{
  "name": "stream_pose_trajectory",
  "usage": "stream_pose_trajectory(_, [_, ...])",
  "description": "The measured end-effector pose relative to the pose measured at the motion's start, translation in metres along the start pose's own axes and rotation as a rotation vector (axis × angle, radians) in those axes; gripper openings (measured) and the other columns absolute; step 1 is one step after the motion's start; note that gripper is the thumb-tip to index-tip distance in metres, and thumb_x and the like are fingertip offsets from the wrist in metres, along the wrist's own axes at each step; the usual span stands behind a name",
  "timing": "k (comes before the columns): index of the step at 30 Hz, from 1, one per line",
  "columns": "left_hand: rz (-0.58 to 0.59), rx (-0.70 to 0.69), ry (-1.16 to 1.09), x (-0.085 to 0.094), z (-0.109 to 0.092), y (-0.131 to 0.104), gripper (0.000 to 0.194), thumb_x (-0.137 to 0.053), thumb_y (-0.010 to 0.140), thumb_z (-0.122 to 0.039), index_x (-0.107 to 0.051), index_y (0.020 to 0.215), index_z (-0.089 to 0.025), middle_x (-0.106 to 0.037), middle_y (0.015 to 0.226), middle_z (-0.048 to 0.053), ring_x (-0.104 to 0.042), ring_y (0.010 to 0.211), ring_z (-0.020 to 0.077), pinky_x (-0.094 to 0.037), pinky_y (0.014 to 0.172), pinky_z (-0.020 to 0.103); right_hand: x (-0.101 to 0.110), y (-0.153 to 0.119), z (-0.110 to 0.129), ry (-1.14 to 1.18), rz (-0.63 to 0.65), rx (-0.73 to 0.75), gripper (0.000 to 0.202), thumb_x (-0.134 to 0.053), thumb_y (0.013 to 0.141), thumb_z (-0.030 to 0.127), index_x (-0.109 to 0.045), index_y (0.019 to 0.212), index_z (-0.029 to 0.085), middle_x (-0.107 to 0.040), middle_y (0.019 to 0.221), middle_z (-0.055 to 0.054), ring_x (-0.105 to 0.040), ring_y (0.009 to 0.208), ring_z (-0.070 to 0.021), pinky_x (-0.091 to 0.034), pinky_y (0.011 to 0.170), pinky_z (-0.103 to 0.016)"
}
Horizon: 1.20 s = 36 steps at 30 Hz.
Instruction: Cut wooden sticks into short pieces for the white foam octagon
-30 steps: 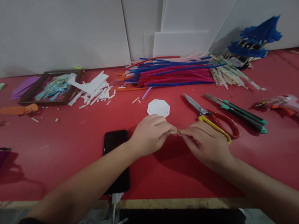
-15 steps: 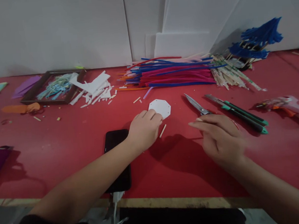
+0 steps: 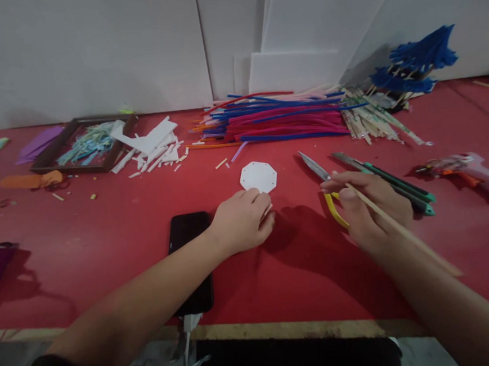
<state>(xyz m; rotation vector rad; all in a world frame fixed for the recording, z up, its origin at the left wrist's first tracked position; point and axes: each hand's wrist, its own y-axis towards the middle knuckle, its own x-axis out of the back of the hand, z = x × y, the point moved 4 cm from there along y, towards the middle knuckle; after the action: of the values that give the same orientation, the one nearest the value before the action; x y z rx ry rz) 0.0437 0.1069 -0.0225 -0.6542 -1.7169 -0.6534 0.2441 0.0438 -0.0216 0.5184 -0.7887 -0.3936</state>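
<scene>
My left hand (image 3: 244, 221) is closed near the table's middle, thumb and fingertips pinching a short pale stick (image 3: 268, 208), of which only the tip shows. Just beyond its knuckles lies a white octagonal piece (image 3: 258, 177) with small dark holes near its edge. My right hand (image 3: 371, 209) grips a long thin wooden stick (image 3: 400, 227) between thumb and fingers; the stick slants back over the wrist. Under and beside the right fingers lie scissors (image 3: 334, 210) with yellow handles, partly hidden. A green and black utility knife (image 3: 397, 182) rests behind that hand.
A black phone (image 3: 189, 229) with a cable lies under my left forearm. Along the back are a brown frame (image 3: 39, 162), white scraps (image 3: 156, 142), pipe cleaners (image 3: 286, 120) and wrapped sticks (image 3: 366, 120). A pink glue gun (image 3: 472, 168) lies at the right.
My left hand has picked up the short stick from the table and sits slightly nearer me. My right hand has turned, so the long stick now shows, and the scissors' yellow handles are uncovered.
</scene>
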Motion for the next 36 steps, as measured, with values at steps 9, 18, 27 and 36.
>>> stream_pose_trajectory(9, [0.123, 0.006, 0.113, -0.006, -0.003, 0.002, 0.014, -0.047, 0.096, -0.020, -0.059, 0.097, -0.014, -0.065, 0.098, 0.010, -0.062, 0.094, 0.0249, -0.047, 0.063, 0.031, -0.005, 0.010, 0.021, 0.024, 0.081, 0.147, 0.019, -0.048, 0.095, 0.027, -0.066, 0.093, 0.025, -0.071, 0.082, -0.004, -0.068, 0.081, -0.0197, -0.055, 0.073, -0.036])
stream_pose_trajectory(18, [0.023, 0.071, -0.042, -0.001, 0.000, 0.003, 0.017, -0.040, 0.099, -0.019, -0.056, 0.099, -0.014, -0.066, 0.092, 0.008, -0.062, 0.085, 0.0211, -0.047, 0.066, 0.030, -0.029, 0.002, 0.014, 0.350, 0.250, -0.161, 0.022, -0.061, 0.087, 0.042, -0.060, 0.083, 0.020, -0.067, 0.065, -0.001, -0.066, 0.058, -0.0140, -0.054, 0.054, -0.026])
stream_pose_trajectory(27, [-0.183, -0.111, -0.451, 0.003, 0.004, 0.004, 0.017, -0.043, 0.097, -0.015, -0.057, 0.106, -0.018, -0.067, 0.104, 0.008, -0.063, 0.097, 0.0170, -0.049, 0.084, 0.029, -0.033, 0.000, 0.012, 0.345, 0.349, -0.255, 0.025, -0.062, 0.085, 0.046, -0.061, 0.080, 0.021, -0.067, 0.064, -0.001, -0.065, 0.055, -0.0137, -0.053, 0.053, -0.025])
stream_pose_trajectory(36, [0.051, -0.134, -0.432, -0.004, -0.003, 0.003, 0.012, -0.059, 0.089, -0.019, -0.054, 0.099, -0.019, -0.069, 0.094, 0.004, -0.065, 0.086, 0.0178, -0.048, 0.074, 0.028, -0.037, 0.000, 0.024, 0.326, 0.446, -0.045, 0.008, -0.060, 0.087, 0.028, -0.065, 0.085, 0.023, -0.072, 0.076, -0.001, -0.067, 0.066, -0.0141, -0.053, 0.059, -0.024])
